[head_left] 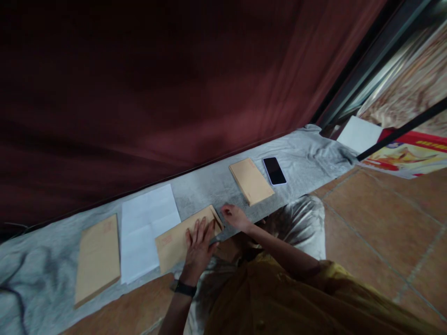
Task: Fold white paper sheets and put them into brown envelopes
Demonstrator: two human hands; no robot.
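A brown paper envelope (174, 240) lies slanted in front of me, its open flap end (218, 219) facing right with a dark gap along it. My left hand (199, 239) rests flat on this envelope, fingers spread, a dark band around the wrist. Just right of the flap, my right hand (235, 217) hovers close to the cloth with its fingers curled together; whatever they pinch, if anything, is hidden. White paper sheets (148, 228) lie partly beneath the envelope's left side. Farther left sits a thick stack of brown envelopes (98, 260).
Another small pile of brown envelopes (251, 181) lies to the right, beside a dark-screened phone (274, 170). Grey cloth (209, 179) covers the narrow ledge, with a dark red curtain (174, 93) behind. A white box (359, 134) and a colourful carton (408, 156) stand far right.
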